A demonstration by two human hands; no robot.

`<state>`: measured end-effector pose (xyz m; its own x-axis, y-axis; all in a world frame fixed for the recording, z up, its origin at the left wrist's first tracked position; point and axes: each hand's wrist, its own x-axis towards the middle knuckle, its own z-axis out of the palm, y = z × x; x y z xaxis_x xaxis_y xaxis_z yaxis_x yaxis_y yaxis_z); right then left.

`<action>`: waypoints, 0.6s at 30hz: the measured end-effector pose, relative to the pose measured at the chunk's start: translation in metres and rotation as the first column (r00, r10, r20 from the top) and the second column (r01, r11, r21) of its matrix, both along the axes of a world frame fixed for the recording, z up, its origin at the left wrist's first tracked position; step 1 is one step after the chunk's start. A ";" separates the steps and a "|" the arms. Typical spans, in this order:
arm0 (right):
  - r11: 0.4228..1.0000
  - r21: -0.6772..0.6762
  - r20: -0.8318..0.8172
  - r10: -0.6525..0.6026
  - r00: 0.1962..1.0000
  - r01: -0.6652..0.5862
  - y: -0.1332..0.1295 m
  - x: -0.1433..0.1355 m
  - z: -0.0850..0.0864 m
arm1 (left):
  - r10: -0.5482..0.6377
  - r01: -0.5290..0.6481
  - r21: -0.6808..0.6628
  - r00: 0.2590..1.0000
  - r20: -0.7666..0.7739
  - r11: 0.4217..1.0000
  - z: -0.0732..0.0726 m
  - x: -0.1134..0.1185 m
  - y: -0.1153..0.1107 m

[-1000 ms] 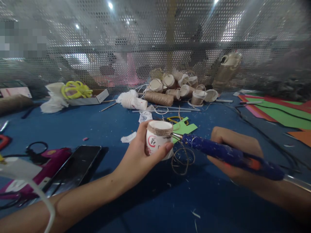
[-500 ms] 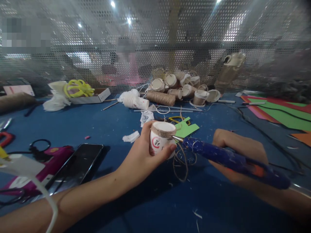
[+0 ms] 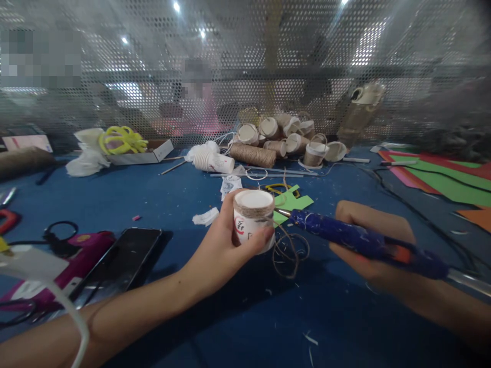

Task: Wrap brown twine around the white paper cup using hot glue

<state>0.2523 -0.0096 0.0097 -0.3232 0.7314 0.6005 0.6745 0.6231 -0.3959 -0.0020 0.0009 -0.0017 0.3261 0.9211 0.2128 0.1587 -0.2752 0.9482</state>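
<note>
My left hand [image 3: 226,232] is wrapped round a white paper cup [image 3: 249,232], held upright with its open rim upward. Twine [image 3: 253,206] is wound in a band just below the rim, and a loose tail of twine [image 3: 295,255] hangs in loops at the cup's right. My right hand [image 3: 376,230] grips a blue pen-shaped hot glue gun [image 3: 337,230], a clear glue stick [image 3: 468,281] poking out of its rear end. Its metal tip points left at the twine band, close to the cup's right side; whether it touches, I cannot tell.
Twine-wrapped cups [image 3: 268,128] and a twine roll [image 3: 253,155] lie at the back, beside stacked paper cups [image 3: 210,161]. A phone [image 3: 130,255] and a magenta power strip [image 3: 88,250] lie left. Coloured paper [image 3: 441,179] and a dark cable are right. A perforated screen [image 3: 153,76] stands behind.
The cup has shifted slightly left and turned a little in my left hand. The glue gun's tip has moved slightly up relative to the cup, and its rear end has risen and drawn left.
</note>
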 end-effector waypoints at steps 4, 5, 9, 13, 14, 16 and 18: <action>0.998 -0.004 -0.013 0.065 0.998 -0.065 -0.002 0.004 -0.006 | 0.008 -0.008 -0.014 1.000 -0.024 1.000 0.002 0.001 -0.001; 0.997 0.002 -0.012 0.079 0.997 -0.079 -0.002 0.004 -0.007 | -0.002 0.001 -0.046 1.000 -0.024 0.999 0.002 0.000 -0.001; 0.995 0.010 -0.015 0.097 0.995 -0.097 -0.003 0.003 -0.008 | -0.038 0.044 -0.126 0.998 0.049 0.991 0.002 0.001 -0.001; 0.998 -0.040 -0.012 0.043 0.999 -0.043 -0.003 0.003 -0.003 | -0.032 0.052 -0.150 0.991 0.133 0.987 0.003 0.001 0.000; 0.998 -0.050 -0.012 0.032 0.999 -0.033 -0.002 0.003 -0.002 | -0.031 0.052 -0.154 0.990 0.137 0.987 0.003 0.001 0.000; 0.998 -0.059 -0.010 0.017 1.000 -0.017 -0.001 0.004 0.000 | -0.033 0.055 -0.153 0.990 0.140 0.987 0.003 0.000 0.000; 0.999 -0.050 -0.008 0.008 1.000 -0.008 -0.001 0.004 0.001 | -0.033 0.056 -0.158 0.988 0.150 0.986 0.001 -0.002 0.001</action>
<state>0.2559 -0.0103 0.0109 -0.3246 0.7578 0.5660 0.6664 0.6079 -0.4318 -0.0036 0.0016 -0.0002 0.3439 0.9324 0.1109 0.0061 -0.1203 0.9927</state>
